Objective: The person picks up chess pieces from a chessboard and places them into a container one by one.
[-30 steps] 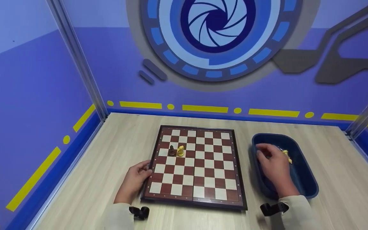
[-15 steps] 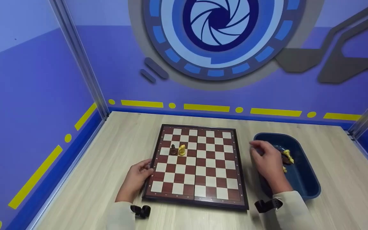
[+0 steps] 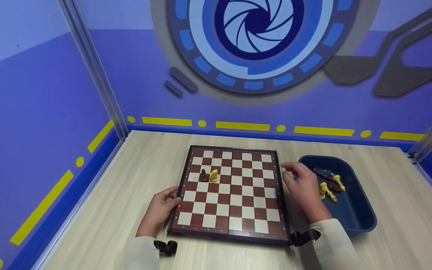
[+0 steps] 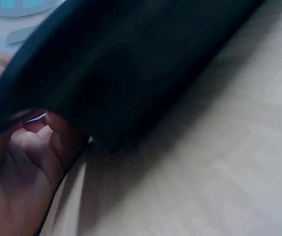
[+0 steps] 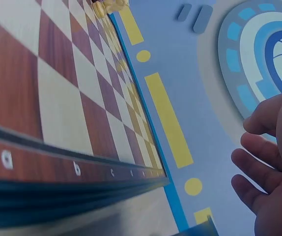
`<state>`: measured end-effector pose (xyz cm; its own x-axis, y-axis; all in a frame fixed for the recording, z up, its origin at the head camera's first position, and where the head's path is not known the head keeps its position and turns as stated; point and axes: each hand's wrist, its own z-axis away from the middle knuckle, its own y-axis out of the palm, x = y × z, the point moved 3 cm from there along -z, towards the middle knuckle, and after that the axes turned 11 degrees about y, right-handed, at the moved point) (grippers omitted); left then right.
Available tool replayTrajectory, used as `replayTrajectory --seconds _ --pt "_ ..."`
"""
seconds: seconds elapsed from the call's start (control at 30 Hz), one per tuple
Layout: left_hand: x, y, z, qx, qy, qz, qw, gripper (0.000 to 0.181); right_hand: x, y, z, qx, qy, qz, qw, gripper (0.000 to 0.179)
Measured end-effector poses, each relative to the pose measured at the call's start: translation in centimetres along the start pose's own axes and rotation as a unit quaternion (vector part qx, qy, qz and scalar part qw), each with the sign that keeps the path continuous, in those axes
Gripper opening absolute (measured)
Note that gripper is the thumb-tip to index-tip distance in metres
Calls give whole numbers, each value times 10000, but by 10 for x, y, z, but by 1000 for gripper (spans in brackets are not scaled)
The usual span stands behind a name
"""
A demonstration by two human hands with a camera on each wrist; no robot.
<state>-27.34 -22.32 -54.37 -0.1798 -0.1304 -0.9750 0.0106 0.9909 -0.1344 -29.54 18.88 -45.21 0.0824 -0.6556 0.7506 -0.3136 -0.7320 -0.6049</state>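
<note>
A brown-and-white chessboard (image 3: 238, 202) lies in the middle of the table. My left hand (image 3: 159, 208) grips its left edge, with the thumb at the rim. In the left wrist view the fingers of that hand (image 4: 28, 167) reach round the dark side of the board. Side by side on the board's left half stand a dark brown chess piece (image 3: 203, 176) and a yellow knight (image 3: 213, 176). Over the gap between board and tub hovers my right hand (image 3: 304, 189). Its fingers are loosely bent and hold nothing, as the right wrist view shows.
A dark blue tub (image 3: 368, 210) stands right of the board. Inside lie yellow chess pieces (image 3: 327, 191) and a dark brown chess piece (image 3: 323, 173). Blue-purple wall panels (image 3: 141, 75) close off the back and sides of the table (image 3: 144, 153).
My right hand has moved left out of the tub toward the board's right edge, uncovering more pieces in the tub. The left hand keeps its grip on the board.
</note>
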Motion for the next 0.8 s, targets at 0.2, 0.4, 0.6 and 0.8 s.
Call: replayTrajectory --seconds 0.2,0.4,0.6,0.8 --pt "-2 0 0 -1 36 -39 10000 46 7 9 0 87 23 -10 10000 21" --pt "-3 -1 0 41 161 -191 9997 44 16 19 0 27 -143 46 9999 19" --pt "-1 -1 1 114 159 -389 9991 44 22 31 0 184 -149 150 9996 19" --pt "-2 0 -1 28 92 -272 9996 43 29 40 -2 173 -390 37 9991 20"
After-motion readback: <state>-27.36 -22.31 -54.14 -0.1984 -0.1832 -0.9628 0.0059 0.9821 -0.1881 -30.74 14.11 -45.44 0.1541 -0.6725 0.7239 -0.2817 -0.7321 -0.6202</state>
